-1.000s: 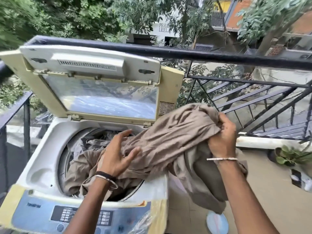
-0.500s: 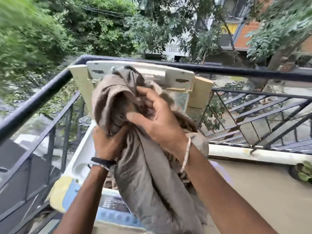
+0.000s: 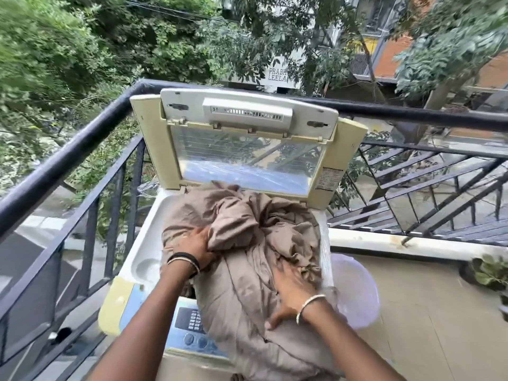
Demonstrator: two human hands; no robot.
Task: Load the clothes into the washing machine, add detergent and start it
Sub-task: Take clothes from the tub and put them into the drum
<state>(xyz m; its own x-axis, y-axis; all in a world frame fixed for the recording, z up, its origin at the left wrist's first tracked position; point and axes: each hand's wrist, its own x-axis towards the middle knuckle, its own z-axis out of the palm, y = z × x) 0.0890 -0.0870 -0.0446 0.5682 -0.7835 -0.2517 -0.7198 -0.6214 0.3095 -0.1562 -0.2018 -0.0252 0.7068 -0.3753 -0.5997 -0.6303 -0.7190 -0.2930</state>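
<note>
Brown cloth lay heaped over washing machine opening, lid raised. Right hand pressed flat on it; left hand sat tucked under a fold, grip unclear.

Before you the cloth lies on the washing machine, draping over its control panel, the lid behind, a basin to its right.
</note>
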